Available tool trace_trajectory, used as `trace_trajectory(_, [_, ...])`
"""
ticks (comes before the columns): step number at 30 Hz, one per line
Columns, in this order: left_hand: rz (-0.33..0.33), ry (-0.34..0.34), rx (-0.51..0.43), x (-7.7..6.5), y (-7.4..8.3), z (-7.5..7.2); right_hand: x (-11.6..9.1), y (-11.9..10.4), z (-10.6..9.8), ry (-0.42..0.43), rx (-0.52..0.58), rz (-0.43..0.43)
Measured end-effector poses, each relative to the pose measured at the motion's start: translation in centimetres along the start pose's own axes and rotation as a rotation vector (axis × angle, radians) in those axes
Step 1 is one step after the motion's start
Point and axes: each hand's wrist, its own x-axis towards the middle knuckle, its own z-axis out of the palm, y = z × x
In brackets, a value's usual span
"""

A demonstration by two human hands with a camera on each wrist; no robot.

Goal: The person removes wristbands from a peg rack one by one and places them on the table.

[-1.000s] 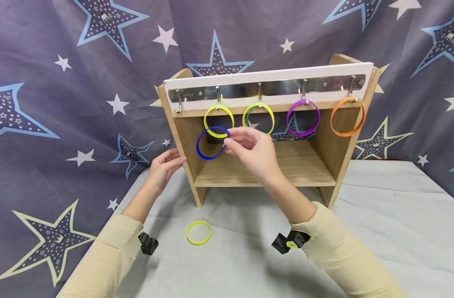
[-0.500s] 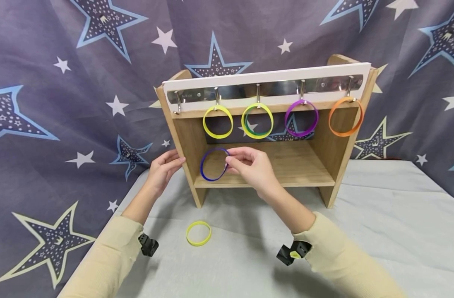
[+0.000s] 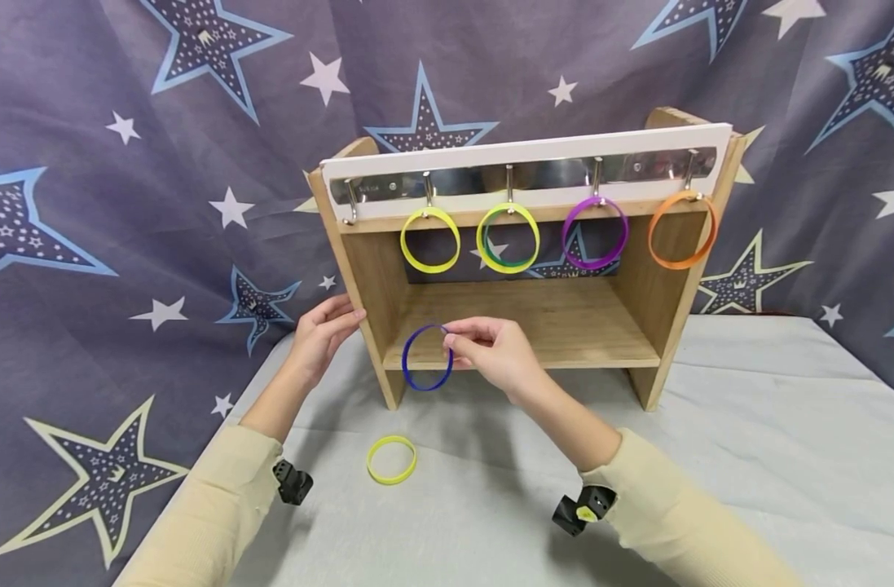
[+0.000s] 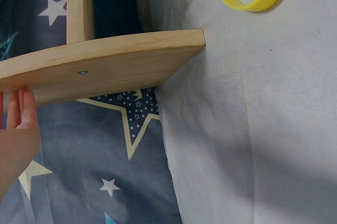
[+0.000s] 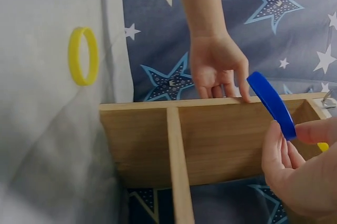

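Before the wooden shelf (image 3: 549, 322) (wristbands (image 3: 593, 265) on its hooks (image 3: 509, 175)), the right hand (image 3: 494, 355) pinches a blue wristband (image 5: 272, 105); the left hand (image 3: 318, 338), fingers extended, touches the shelf's side.

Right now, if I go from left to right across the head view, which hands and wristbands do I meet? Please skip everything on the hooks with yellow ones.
Left hand → yellow wristband → blue wristband → right hand → purple wristband → orange wristband.
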Motion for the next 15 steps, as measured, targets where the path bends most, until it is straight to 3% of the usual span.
trace_trajectory(10, [0.011,0.002,0.005,0.1,0.0,0.1,-0.1,2.2,-0.2,-0.086,-0.047,0.031])
trace_trajectory(15, [0.012,0.001,-0.006,0.1,-0.1,0.0,-0.1,3.6,-0.1,-0.087,-0.071,0.080])
